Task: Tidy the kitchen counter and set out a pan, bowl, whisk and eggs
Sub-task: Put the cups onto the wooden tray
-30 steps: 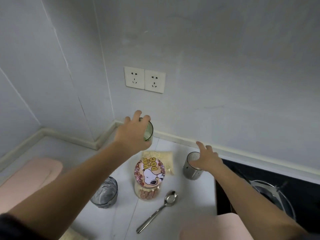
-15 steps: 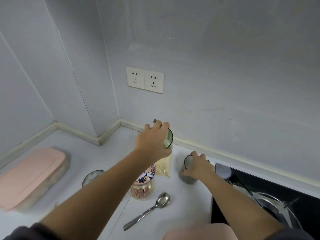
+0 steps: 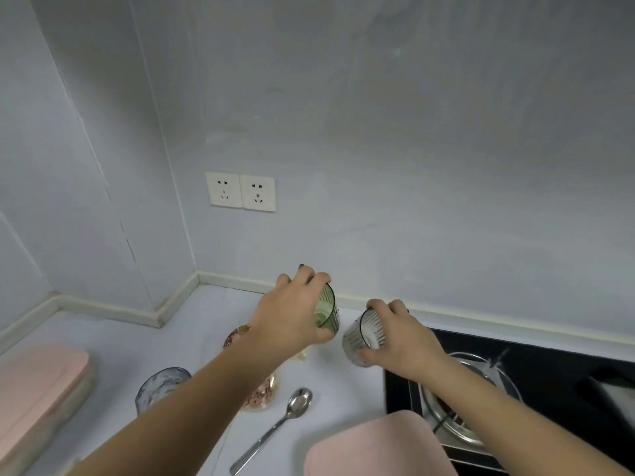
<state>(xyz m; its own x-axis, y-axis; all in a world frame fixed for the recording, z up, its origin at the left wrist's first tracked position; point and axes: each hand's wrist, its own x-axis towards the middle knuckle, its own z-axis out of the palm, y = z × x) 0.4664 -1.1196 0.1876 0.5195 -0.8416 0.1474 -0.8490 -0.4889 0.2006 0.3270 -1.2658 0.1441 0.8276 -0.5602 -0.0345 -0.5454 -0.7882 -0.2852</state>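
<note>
My left hand (image 3: 292, 321) grips a green ribbed glass (image 3: 328, 309) from above and holds it tilted above the white counter (image 3: 192, 324). Just to its right, my right hand (image 3: 398, 341) holds a grey ribbed glass (image 3: 359, 340), also tilted and lifted off the counter. Below my left arm stands a jar with a cartoon-dog lid (image 3: 256, 396), mostly hidden. A blue-grey glass (image 3: 159, 386) stands left of the jar. A metal spoon (image 3: 275, 427) lies in front of the jar. No pan, bowl, whisk or eggs are in view.
A black gas stove (image 3: 549, 379) with a steel burner ring fills the right side. A pink board (image 3: 37, 389) lies at far left, and another pink object (image 3: 374, 448) sits at the bottom edge. Two wall sockets (image 3: 240, 192) are above the counter.
Both hands have closed on their glasses and lifted them off the counter, tilting them. My view has tipped upward, showing more wall.
</note>
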